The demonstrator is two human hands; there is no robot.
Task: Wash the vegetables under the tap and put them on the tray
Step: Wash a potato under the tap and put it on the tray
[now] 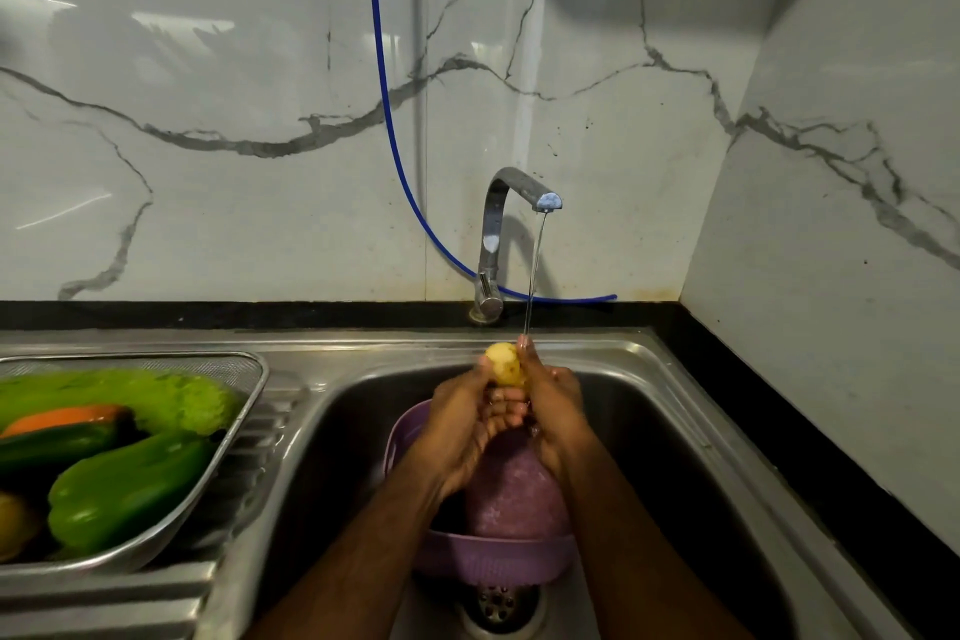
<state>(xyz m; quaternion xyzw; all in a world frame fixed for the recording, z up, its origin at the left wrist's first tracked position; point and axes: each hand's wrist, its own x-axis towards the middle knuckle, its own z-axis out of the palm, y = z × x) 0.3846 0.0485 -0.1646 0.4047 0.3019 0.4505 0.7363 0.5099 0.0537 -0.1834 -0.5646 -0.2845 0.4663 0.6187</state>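
Both hands, left hand (457, 424) and right hand (553, 405), are pinching the potato (503, 365) between curled fingers under the tap (511, 203) stream above the sink (675, 411); turning it would rinse every side before the tray (249, 379)

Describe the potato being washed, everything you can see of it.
The potato is small, pale yellow, smooth-skinned with a few faint brown specks, and looks wet. Only its rounded upper end shows; the rest is hidden between the left hand and right hand, which grip it over the sink, just left of the thin water stream.
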